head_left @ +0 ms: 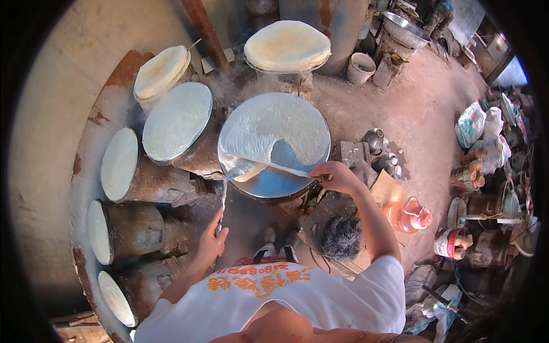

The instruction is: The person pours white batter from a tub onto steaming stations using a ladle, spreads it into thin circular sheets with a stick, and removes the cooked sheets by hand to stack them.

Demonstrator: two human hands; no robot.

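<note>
the left hand [213, 241] clamps a tool [224, 197], its tip blurred, while the right hand [336, 176], fingertips partly hidden, pinches a pale sheet [249, 128].

The person wore a white T-shirt [337, 306] with short, loose sleeves [384, 294] and a rounded neckline. Across the chest ran a print [257, 283] of bold orange characters, with red letters beside them. Both forearms were bare, as were the left hand [213, 243] and right hand [336, 176], fingers included. Below the hem showed a bit of reddish cloth [246, 262] and white-and-dark legwear or footwear [265, 252], too small to tell.
</note>
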